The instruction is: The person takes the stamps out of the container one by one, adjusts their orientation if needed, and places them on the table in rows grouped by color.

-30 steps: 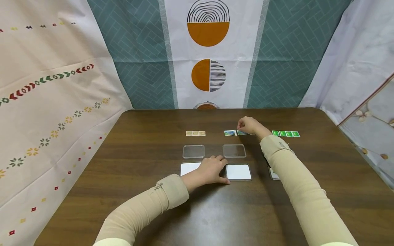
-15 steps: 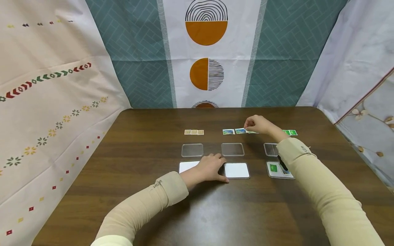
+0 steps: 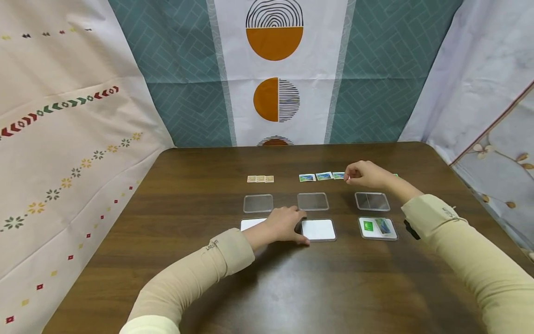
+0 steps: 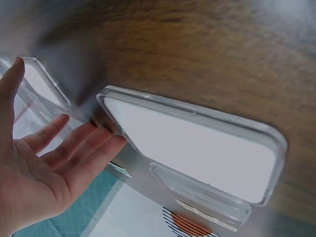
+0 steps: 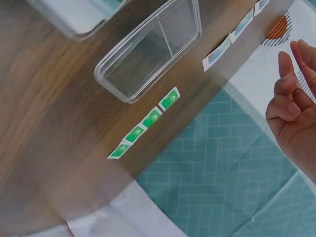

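My left hand (image 3: 284,225) rests between two clear cases with white inserts, fingers relaxed; its fingertips are right at the edge of the left case (image 4: 192,145) in the left wrist view. The right white case (image 3: 319,230) lies beside the thumb. My right hand (image 3: 366,174) is over the far part of the table, at the right end of a row of blue picture stamps (image 3: 323,176). Its fingers are loosely bent, with nothing visible between them. Green stamps (image 5: 143,123) lie in a row beyond, mostly hidden by this hand in the head view.
Several small tan stamps (image 3: 260,179) lie at the back left. Clear lids (image 3: 258,203) stand in a row nearer, one of them (image 3: 372,201) crossed by a line. A case (image 3: 378,228) at the right holds a green and a blue stamp. Curtains hang behind the table's far edge.
My right hand has moved right along the blue stamps, off them to the row's right end. The three blue stamps now show in a line. The left hand stays put.
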A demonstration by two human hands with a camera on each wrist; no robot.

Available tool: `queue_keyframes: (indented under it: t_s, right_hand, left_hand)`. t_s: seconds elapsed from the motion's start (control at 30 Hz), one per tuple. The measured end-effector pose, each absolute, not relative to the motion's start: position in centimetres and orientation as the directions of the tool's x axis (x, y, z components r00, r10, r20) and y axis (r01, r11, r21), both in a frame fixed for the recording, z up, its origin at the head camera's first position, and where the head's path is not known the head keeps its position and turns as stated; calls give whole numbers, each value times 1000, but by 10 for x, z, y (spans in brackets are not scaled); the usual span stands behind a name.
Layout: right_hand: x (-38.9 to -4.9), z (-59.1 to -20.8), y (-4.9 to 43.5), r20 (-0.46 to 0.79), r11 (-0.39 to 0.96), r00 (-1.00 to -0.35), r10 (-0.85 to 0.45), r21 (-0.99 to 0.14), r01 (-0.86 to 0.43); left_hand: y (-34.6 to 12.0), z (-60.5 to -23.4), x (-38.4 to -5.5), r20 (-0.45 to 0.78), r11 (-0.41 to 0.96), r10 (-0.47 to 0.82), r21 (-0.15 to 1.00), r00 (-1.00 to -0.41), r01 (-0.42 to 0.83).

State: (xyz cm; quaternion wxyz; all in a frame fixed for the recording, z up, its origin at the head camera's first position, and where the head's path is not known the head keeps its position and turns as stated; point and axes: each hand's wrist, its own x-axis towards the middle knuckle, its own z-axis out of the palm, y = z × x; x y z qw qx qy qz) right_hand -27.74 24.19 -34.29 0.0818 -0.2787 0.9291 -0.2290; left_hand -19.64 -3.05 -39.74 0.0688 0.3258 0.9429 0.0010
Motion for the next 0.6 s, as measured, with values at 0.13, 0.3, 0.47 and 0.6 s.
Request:
queue_keyframes:
  t_s: [0.13,0.3,0.47,0.6]
  right_hand:
    - [-268,-341,250,-21,737,-823,-568,-458,-497]
    - [-256,-340,264,-16,737,-831,-556,-471,-484]
    - [-244,-346,279,0,691,-817,-577,-534,-487]
    - [-234,-354,293,59,635,-789,-611,-558,-534]
  left_hand:
    - [-28,-395,-198,-135,791,609,30,-781,611]
    - [-25,-392,-200,-133,787,614,23,-778,617]
    - [-21,-390,-201,-105,775,631,34,-769,631]
    - [-14,-388,-202,-92,758,651,22,-754,652]
